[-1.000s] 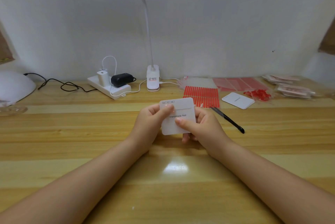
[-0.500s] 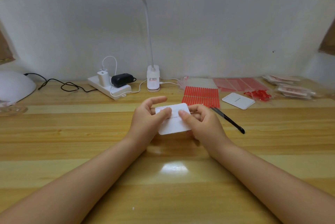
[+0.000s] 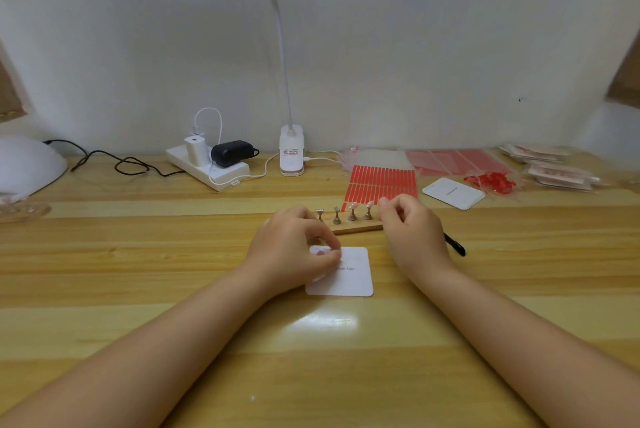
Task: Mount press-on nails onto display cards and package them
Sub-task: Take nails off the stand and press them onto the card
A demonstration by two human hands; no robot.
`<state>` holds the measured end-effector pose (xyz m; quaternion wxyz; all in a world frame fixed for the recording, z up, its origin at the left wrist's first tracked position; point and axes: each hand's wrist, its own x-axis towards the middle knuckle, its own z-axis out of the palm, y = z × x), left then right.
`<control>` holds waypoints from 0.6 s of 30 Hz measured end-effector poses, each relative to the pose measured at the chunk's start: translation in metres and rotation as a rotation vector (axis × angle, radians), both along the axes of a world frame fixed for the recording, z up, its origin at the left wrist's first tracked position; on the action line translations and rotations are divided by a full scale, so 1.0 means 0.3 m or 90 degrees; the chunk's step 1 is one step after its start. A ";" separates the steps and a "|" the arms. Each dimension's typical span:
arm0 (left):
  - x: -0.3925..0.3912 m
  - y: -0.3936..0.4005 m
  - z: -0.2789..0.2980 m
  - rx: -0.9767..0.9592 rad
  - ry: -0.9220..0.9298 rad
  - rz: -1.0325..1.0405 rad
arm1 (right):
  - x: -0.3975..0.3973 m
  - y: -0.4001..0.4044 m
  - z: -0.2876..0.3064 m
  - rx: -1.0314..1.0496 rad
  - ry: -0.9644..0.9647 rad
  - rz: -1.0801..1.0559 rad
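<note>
The white card (image 3: 349, 271) was up in both hands a moment ago. Now it lies flat on the wooden table (image 3: 138, 254), just below the middle of the frame. A wooden stand (image 3: 353, 227) with little metal holders shows right above the card; before, the hands and card hid that spot.

The left hand (image 3: 294, 254) rests on the card's upper left corner. Its fingers are curled and seem to press or pinch something small and pale there, maybe a nail, but it is too small to tell. The right hand (image 3: 412, 230) sits at the right end of the stand with fingers curled near the last holder; I cannot tell if it holds anything. Two holders carry pink nails (image 3: 353, 206).

What could go wrong: the right hand could bump the stand and knock the nails off. The card could slide if the left hand lets go. A nail could stick on crooked if pressed too fast.
</note>
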<state>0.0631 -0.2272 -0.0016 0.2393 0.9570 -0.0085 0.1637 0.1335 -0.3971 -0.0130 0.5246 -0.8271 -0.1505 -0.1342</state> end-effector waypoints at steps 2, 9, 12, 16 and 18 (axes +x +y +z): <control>0.002 -0.002 -0.001 0.004 -0.021 0.002 | -0.006 0.001 0.001 -0.021 -0.007 0.009; 0.039 0.038 -0.025 -0.037 -0.080 0.131 | -0.007 0.001 0.006 -0.032 0.005 0.019; 0.078 0.056 -0.033 -0.041 0.051 0.123 | -0.006 0.004 0.004 -0.037 0.007 0.016; 0.100 0.062 -0.044 -0.035 0.054 0.107 | -0.007 0.006 0.002 -0.062 0.015 0.031; 0.094 0.061 -0.044 -0.045 0.019 0.109 | -0.007 0.006 0.000 -0.081 0.015 0.035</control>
